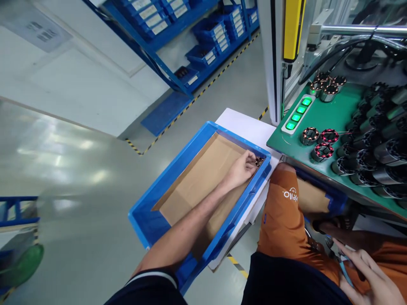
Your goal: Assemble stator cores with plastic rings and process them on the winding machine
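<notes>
My left hand [244, 170] reaches into the far right corner of a blue plastic bin [168, 176] lined with brown cardboard [193, 182]. Its fingers are closed on a small wound stator [259, 161] with copper-coloured coils, partly hidden by the hand and close to the bin's wall. Low at the right, over my lap, my right hand [370, 275] is wrapped around a pair of pliers [345, 271] with blue handles, index finger stretched along them. The jaws of the pliers are hard to make out.
A green worktop [337, 110] at the right bears several wound stators [322, 151], rows of dark metal cylinders [365, 159] and a strip of lit green buttons [298, 114]. The bin rests on a white stand [237, 120]. Behind are blue shelves [165, 42] with boxes.
</notes>
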A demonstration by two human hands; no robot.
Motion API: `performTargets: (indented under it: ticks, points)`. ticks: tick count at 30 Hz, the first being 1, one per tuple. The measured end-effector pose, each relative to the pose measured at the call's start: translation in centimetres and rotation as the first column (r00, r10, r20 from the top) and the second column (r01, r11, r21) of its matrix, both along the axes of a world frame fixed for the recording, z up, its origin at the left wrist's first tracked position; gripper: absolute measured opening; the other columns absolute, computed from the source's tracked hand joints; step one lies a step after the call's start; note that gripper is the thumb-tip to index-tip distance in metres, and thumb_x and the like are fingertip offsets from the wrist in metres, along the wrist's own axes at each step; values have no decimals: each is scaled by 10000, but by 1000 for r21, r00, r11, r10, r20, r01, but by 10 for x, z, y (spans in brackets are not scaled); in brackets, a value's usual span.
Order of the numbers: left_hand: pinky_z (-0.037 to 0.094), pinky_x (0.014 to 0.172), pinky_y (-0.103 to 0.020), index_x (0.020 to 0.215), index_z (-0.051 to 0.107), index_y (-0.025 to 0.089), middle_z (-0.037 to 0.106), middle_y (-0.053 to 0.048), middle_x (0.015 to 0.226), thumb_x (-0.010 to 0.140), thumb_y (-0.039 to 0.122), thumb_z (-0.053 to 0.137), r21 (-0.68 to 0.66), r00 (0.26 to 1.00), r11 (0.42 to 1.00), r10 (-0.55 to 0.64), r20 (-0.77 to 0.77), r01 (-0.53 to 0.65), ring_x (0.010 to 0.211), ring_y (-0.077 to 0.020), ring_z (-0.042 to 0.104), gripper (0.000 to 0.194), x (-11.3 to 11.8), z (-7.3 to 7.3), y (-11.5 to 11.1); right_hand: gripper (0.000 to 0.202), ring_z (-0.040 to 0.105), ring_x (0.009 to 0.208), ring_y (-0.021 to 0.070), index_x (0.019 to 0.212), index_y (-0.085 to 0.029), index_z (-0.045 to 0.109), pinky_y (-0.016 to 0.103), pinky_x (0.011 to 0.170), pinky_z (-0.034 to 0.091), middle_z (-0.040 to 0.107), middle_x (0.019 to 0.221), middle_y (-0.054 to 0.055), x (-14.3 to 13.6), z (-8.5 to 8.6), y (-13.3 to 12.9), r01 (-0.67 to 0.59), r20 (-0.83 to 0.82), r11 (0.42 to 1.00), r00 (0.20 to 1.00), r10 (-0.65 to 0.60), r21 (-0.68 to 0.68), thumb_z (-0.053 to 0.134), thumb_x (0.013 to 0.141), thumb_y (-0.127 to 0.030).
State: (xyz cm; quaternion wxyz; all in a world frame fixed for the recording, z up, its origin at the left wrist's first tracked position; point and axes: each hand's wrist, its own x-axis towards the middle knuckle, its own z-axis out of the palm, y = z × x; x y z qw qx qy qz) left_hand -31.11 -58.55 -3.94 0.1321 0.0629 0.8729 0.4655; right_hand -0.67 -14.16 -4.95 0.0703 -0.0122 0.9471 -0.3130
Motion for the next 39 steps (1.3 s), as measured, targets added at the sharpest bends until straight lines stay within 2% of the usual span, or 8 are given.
performTargets:
  ticks: [7,11,18,24,28,31,34,39]
  points:
    - [674,823,-364,1186,722,234,857,-47,1046,1031,310,756,-96,983,993,45,-178,-63,835,-216,815,177,1,71,-8,574,852,1409,317,1580,-299,840,321,1072,736,853,1513,123,-9,7,-25,-86,29,995,996,84,59,736,1036,-451]
    - [660,1110,-464,1275,778,254,837,-77,1338,1126,422,752,-166,831,986,-90,-550,-3,1179,-267,809,226,-12,119,29,596,874,1352,270,1616,-258,808,308,1091,719,852,1468,142,-22,25,-38,-109,-13,993,994,110,54,633,1049,-313]
    - [601,1260,-629,1325,842,233,689,-188,1639,1190,432,683,-429,629,886,-436,-643,176,1509,-379,645,288,-61,105,105,620,881,1056,165,1602,-228,802,212,984,701,819,1146,70,-30,58,-49,-144,-102,989,985,141,-19,620,1011,-197]
    - [626,1216,-521,1061,852,252,851,-61,1366,1113,457,800,-118,678,986,-167,-715,119,1332,-297,771,218,-77,122,94,590,777,863,155,1614,-243,779,217,870,681,693,985,14,-2,54,-33,30,-33,991,999,-35,-127,652,1040,-194]
    - [581,682,-265,1027,827,247,819,61,962,1029,332,874,245,600,947,73,-797,210,731,-94,683,97,-31,166,111,534,806,1291,271,1680,-322,724,346,1055,690,811,1362,94,5,67,-32,161,8,967,987,-163,-197,687,1148,-340]
    - [629,717,-339,980,811,287,847,15,1042,928,267,910,281,634,904,13,-773,324,944,-180,790,114,32,182,146,550,775,1325,249,1739,-417,662,366,1114,653,795,1450,57,-9,97,-39,199,-25,931,976,-217,-308,670,1194,-337]
    - [702,899,-400,960,797,314,861,-12,1176,904,267,982,234,790,903,-163,-591,361,1042,-231,835,198,90,173,174,607,718,1033,172,1769,-450,625,285,947,626,736,1161,8,-27,125,-45,176,-79,886,970,-230,-428,666,1194,-262]
    - [680,769,-320,918,832,312,862,-1,1107,853,302,1083,244,801,887,-198,-565,391,889,-196,816,260,128,137,191,651,677,1077,187,1791,-419,606,328,976,620,692,1163,21,-32,138,-46,152,-99,854,968,-230,-497,660,1174,-218]
